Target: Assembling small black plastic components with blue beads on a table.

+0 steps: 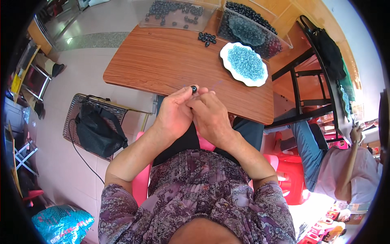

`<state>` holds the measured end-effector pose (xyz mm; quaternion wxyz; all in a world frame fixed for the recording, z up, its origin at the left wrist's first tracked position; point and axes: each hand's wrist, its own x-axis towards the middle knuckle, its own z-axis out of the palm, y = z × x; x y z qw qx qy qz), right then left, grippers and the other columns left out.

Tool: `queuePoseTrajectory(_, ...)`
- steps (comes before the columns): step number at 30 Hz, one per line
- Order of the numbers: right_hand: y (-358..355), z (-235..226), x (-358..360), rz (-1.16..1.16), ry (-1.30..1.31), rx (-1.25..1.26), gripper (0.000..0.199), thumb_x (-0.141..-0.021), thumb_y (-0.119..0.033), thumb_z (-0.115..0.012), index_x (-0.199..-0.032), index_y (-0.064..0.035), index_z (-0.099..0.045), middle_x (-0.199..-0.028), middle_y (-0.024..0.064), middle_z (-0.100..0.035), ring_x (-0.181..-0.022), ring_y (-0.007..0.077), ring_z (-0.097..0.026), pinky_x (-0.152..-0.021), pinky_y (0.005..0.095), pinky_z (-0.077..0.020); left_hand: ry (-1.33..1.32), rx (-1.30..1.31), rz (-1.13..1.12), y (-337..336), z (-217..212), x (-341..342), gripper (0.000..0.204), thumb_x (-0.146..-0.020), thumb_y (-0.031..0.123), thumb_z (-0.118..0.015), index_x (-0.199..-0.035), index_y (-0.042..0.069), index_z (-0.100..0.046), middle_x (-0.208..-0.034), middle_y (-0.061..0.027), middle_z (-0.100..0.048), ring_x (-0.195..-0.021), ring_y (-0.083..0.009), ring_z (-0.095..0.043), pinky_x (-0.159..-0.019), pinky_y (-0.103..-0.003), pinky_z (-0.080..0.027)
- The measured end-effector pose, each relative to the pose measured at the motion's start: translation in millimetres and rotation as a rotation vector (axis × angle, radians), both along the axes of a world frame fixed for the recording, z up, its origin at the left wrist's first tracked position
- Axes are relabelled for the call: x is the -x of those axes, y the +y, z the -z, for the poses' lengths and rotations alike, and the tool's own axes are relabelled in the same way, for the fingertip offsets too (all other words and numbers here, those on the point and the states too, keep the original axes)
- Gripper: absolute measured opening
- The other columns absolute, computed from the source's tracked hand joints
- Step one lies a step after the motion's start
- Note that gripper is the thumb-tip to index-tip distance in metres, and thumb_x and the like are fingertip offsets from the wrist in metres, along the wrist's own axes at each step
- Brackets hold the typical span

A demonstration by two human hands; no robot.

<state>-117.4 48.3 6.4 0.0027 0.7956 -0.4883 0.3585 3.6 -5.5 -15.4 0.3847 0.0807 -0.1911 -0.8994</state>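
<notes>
Just past the table's near edge, my left hand [174,112] pinches a small black round part [194,88] between thumb and fingertips. A pale ring shows in the part's middle. My right hand [212,116] is against the left one, fingers bent and pressed together; whatever its fingertips hold is hidden. Farther right on the table lies a white scalloped plate [263,79] heaped with tiny translucent blue pieces [245,62]. A small cluster of black round parts [207,39] sits loose on the wood beyond my hands.
The brown wooden table [150,57] carries two clear plastic boxes at its far edge, one with scattered black parts [162,10], the other box [243,30] fuller. A black bag [99,130] rests on a wire rack at left. At right, another person [345,171] sits by a dark table.
</notes>
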Motion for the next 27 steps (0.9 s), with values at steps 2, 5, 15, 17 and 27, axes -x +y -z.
queuePoseTrajectory(2, 1, 0, 3, -0.014, -0.067, -0.010, 0.022, -0.069, 0.005, -0.058, -0.089, -0.0030, -0.056, -0.081, 0.0119, -0.052, -0.073, 0.0314, -0.052, -0.063, 0.0380, -0.0429, 0.001, 0.014, -0.006, 2, -5, 2, 0.021, -0.090, 0.018, -0.047, -0.097, 0.000, -0.054, -0.103, -0.0120, -0.059, -0.105, -0.0247, -0.052, -0.095, -0.037, -0.037)
queuePoseTrajectory(5, 2, 2, 4, -0.013, -0.157, 0.006, 0.018, -0.070, 0.006, -0.059, -0.085, -0.0029, -0.058, -0.081, 0.0113, -0.055, -0.069, 0.0284, -0.054, -0.061, 0.0344, -0.0434, 0.003, 0.006, -0.015, 3, -6, 3, 0.019, -0.089, 0.017, -0.048, -0.097, 0.000, -0.054, -0.101, -0.0116, -0.059, -0.108, -0.0257, -0.051, -0.096, -0.037, -0.036)
queuePoseTrajectory(15, 9, -26, 15, 0.059, -0.950, -0.231, 0.013, -0.079, 0.006, -0.060, -0.091, 0.0030, -0.060, -0.087, 0.0022, -0.060, -0.072, 0.0070, -0.054, -0.065, 0.0183, -0.0444, -0.118, 0.058, -0.011, -2, -4, 2, 0.019, -0.085, 0.010, -0.058, -0.101, 0.002, -0.057, -0.084, -0.0037, -0.058, -0.075, -0.0127, -0.054, -0.072, -0.028, -0.045)
queuePoseTrajectory(17, 10, -26, 16, 0.036, -1.064, -0.279, 0.013, -0.078, 0.005, -0.061, -0.091, 0.0025, -0.060, -0.085, 0.0018, -0.060, -0.072, 0.0065, -0.054, -0.065, 0.0183, -0.0445, -0.160, 0.092, -0.012, -2, -5, 2, 0.019, -0.084, 0.010, -0.060, -0.100, 0.000, -0.057, -0.084, -0.0048, -0.058, -0.073, -0.0122, -0.054, -0.069, -0.027, -0.046)
queuePoseTrajectory(27, 12, -20, 20, 0.055, -1.109, -0.314, 0.015, -0.075, 0.007, -0.062, -0.090, 0.0019, -0.061, -0.083, 0.0031, -0.061, -0.072, 0.0078, -0.056, -0.065, 0.0191, -0.0458, -0.242, 0.176, -0.023, 3, -6, 1, 0.020, -0.084, 0.009, -0.058, -0.101, 0.000, -0.055, -0.086, -0.0058, -0.059, -0.074, -0.0133, -0.055, -0.069, -0.027, -0.044)
